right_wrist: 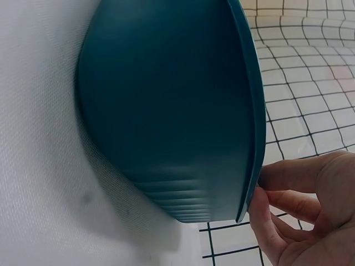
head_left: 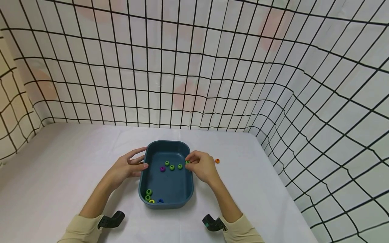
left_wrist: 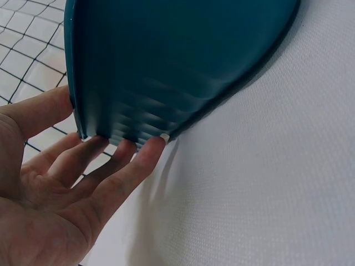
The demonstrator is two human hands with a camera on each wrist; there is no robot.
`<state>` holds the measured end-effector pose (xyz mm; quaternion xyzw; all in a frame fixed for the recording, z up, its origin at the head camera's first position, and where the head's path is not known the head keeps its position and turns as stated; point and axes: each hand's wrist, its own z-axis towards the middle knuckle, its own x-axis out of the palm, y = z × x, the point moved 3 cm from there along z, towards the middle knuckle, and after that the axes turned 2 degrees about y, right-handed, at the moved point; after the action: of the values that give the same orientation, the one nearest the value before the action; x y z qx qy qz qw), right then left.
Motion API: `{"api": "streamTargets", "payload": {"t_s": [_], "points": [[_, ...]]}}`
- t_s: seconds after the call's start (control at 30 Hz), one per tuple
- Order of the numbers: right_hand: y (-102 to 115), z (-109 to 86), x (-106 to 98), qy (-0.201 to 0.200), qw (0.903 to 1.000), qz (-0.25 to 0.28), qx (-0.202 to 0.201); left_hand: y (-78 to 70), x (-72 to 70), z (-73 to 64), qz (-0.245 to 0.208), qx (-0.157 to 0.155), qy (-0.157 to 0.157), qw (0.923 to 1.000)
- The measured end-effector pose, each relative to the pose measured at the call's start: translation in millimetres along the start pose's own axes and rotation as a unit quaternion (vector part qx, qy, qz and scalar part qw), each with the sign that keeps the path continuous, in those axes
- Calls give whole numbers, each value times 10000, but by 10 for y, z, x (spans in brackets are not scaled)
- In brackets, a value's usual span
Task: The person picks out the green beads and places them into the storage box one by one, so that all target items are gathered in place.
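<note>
**Right hand (head_left: 204,165) pinching a green bead (head_left: 187,162) at the bin's (head_left: 167,184) right rim**

And here I am, thumb and forefinger closing on that bead, my right fingertips meeting right at the rim! The bin's wall is blocking the bead from my right wrist view. Over on the other side, my left hand (head_left: 121,168) is resting loosely spread against the left wall, thumb touching the rim.

Inside, a purple bead (head_left: 162,168) and three loose green beads (head_left: 172,167) are lying across the middle. Down in the near-left corner, two corner green beads (head_left: 148,198) are crowding a yellow bead (head_left: 152,201), with a blue bead (head_left: 160,200) sitting just right of them; the near wall is partly hiding those last two.

Outside, an orange bead (head_left: 217,161) is lying on the white cloth (head_left: 249,189) just beyond my right hand, which is covering nearly all of a small sliver (head_left: 214,161) beside it; I can't tell what that is. Black netting (head_left: 175,50) is standing behind and at both sides, well apart from the bin.
</note>
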<state>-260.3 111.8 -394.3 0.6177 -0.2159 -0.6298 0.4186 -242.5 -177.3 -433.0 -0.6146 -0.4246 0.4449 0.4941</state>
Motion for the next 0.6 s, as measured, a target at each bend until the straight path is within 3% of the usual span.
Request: {"api": "streamTargets", "payload": {"t_s": [0.6], "points": [[12, -10, 8, 40, 9999, -101, -106, 18, -15, 1, -34, 53, 32, 10000]]}}
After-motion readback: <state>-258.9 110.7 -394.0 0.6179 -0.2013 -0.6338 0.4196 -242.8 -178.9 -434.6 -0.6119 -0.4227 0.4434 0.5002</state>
